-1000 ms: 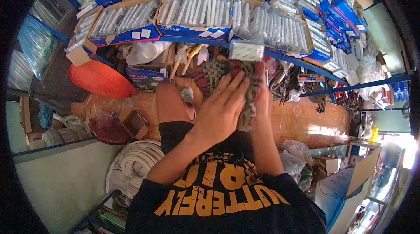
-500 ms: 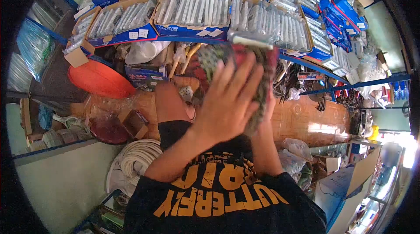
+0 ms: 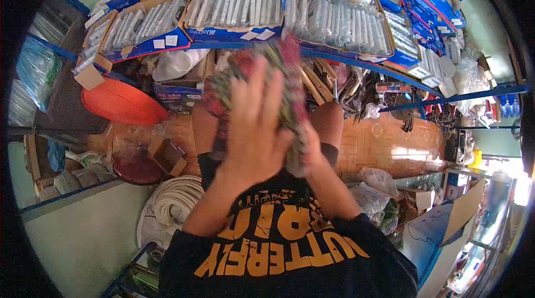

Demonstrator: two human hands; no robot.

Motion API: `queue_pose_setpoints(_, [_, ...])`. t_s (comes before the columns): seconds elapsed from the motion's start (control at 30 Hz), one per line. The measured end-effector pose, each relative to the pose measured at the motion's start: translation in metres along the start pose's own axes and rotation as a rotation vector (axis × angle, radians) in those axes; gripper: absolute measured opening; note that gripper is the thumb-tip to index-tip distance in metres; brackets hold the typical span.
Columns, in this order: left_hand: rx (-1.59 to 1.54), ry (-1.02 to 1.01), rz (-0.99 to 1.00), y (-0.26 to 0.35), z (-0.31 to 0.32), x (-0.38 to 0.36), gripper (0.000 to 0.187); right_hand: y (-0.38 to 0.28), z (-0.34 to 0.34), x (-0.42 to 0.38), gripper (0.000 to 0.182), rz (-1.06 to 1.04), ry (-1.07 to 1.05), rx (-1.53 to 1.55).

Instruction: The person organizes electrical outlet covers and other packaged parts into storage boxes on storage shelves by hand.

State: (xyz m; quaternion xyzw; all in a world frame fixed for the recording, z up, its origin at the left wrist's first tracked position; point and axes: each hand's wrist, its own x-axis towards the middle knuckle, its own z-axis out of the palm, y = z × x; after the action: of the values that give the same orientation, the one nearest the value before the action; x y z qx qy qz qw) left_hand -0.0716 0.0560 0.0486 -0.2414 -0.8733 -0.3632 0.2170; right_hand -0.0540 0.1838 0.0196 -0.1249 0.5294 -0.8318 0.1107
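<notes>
Bundle (image 3: 290,75) lower, below boxed packets (image 3: 239,5)

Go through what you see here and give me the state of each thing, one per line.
Left hand: fingers spread flat against the bundle.
Right hand: mostly hidden behind the bundle, gripping it.
Green and red patterned bundle: held up between both hands, blurred.
Blue cardboard boxes of clear packets: open, full, on the shelf.
White coiled hose: coiled on the floor.
Red round tray: lying tilted under the shelf.
</notes>
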Motion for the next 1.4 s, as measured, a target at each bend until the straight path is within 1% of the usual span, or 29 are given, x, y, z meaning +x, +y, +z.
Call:
queue_pose_setpoints(0.03, [-0.051,-0.022,0.015,0.008,0.007,-0.014,0.07,-0.015,0.005,0.006,0.064,0.205,0.196,0.288])
queue_pose_setpoints(0.1, [-0.022,-0.074,0.052,0.02,0.02,-0.041,0.055,-0.019,-0.005,0.033,0.065,0.028,-0.054,0.654])
queue_pose_setpoints(0.13, [-0.026,-0.073,0.053,0.015,0.027,-0.048,0.055,-0.021,-0.011,0.041,0.066,0.01,-0.037,0.529])
queue_pose_setpoints(0.17, [-0.111,-0.022,0.131,0.01,0.033,-0.055,0.048,-0.029,-0.017,0.047,0.066,0.011,-0.034,0.524])
queue_pose_setpoints(0.2, [-0.194,0.031,0.206,0.009,0.036,-0.059,0.044,-0.041,-0.02,0.053,0.067,0.059,0.01,0.344])
queue_pose_setpoints(0.23, [-0.196,0.032,0.199,0.009,0.036,-0.06,0.044,-0.049,-0.026,0.058,0.068,0.108,0.053,0.167])
queue_pose_setpoints(0.27, [-0.239,0.101,0.167,0.009,0.037,-0.058,0.043,-0.049,-0.04,0.065,0.063,0.128,0.222,-0.116])
queue_pose_setpoints(0.3, [-0.28,0.173,0.139,0.008,0.036,-0.056,0.043,-0.066,-0.035,0.072,0.059,0.061,0.406,-0.489])
queue_pose_setpoints(0.33, [-0.278,0.178,0.141,0.007,0.032,-0.055,0.043,-0.084,-0.031,0.079,0.056,-0.014,0.588,-0.862])
queue_pose_setpoints(0.37, [-0.308,0.19,0.066,0.004,0.027,-0.055,0.044,-0.08,-0.068,0.099,0.055,-0.306,0.504,-1.067])
queue_pose_setpoints(0.4, [-0.34,0.199,-0.012,0.002,0.022,-0.056,0.046,-0.108,-0.061,0.114,0.049,-0.138,0.6,-1.041])
queue_pose_setpoints(0.43, [-0.339,0.202,-0.01,0.0,0.018,-0.057,0.046,-0.11,-0.097,0.141,0.052,-0.226,0.592,-1.224])
queue_pose_setpoints(0.5, [-0.302,0.201,-0.07,-0.004,0.012,-0.058,0.049,-0.121,-0.14,0.186,0.052,-0.19,0.549,-1.337])
queue_pose_setpoints(0.53, [-0.326,0.209,-0.073,-0.007,0.013,-0.061,0.055,-0.121,-0.157,0.205,0.051,-0.182,0.508,-1.39])
queue_pose_setpoints(0.57, [-0.327,0.214,-0.069,-0.008,0.013,-0.063,0.055,-0.126,-0.16,0.217,0.051,-0.189,0.509,-1.392])
queue_pose_setpoints(0.63, [-0.307,0.224,-0.072,-0.009,0.012,-0.066,0.056,-0.133,-0.16,0.232,0.048,0.242,0.322,-1.367])
queue_pose_setpoints(0.67, [-0.305,0.229,-0.071,-0.009,0.01,-0.067,0.056,-0.128,-0.16,0.232,0.045,0.17,0.335,-1.27])
queue_pose_setpoints(0.7, [-0.285,0.228,-0.061,-0.008,0.009,-0.069,0.055,-0.127,-0.161,0.237,0.045,0.165,0.33,-1.271])
queue_pose_setpoints(0.77, [-0.257,0.233,-0.055,-0.009,0.007,-0.071,0.055,-0.128,-0.164,0.25,0.043,0.265,0.305,-1.317])
queue_pose_setpoints(0.8, [-0.256,0.213,-0.069,-0.009,0.005,-0.071,0.054,-0.128,-0.165,0.254,0.043,0.262,0.297,-1.316])
queue_pose_setpoints(0.87, [-0.256,0.194,-0.087,-0.011,0.003,-0.072,0.054,-0.128,-0.169,0.258,0.041,0.312,0.274,-1.203])
queue_pose_setpoints(0.9, [-0.257,0.201,-0.09,-0.012,0.002,-0.071,0.052,-0.13,-0.164,0.256,0.041,0.312,0.272,-1.205])
queue_pose_setpoints(0.97, [-0.264,0.201,-0.093,-0.013,0.002,-0.072,0.051,-0.137,-0.146,0.245,0.04,0.21,0.314,-1.158])
queue_pose_setpoints(1.07, [-0.262,0.201,-0.106,-0.015,0.002,-0.071,0.048,-0.139,-0.13,0.243,0.04,0.217,0.3,-1.218])
queue_pose_setpoints(1.2, [-0.249,0.193,-0.1,-0.014,-0.001,-0.07,0.046,-0.122,-0.14,0.252,0.041,0.229,0.33,-1.278])
queue_pose_setpoints(1.27, [-0.25,0.196,-0.104,-0.015,-0.001,-0.073,0.045,-0.113,-0.141,0.255,0.042,0.354,0.256,-1.266])
queue_pose_setpoints(1.3, [-0.252,0.195,-0.097,-0.016,-0.001,-0.074,0.045,-0.107,-0.142,0.256,0.042,0.355,0.254,-1.265])
queue_pose_setpoints(1.4, [-0.267,0.183,-0.092,-0.015,0.0,-0.074,0.045,-0.083,-0.145,0.262,0.044,0.414,0.159,-1.011])
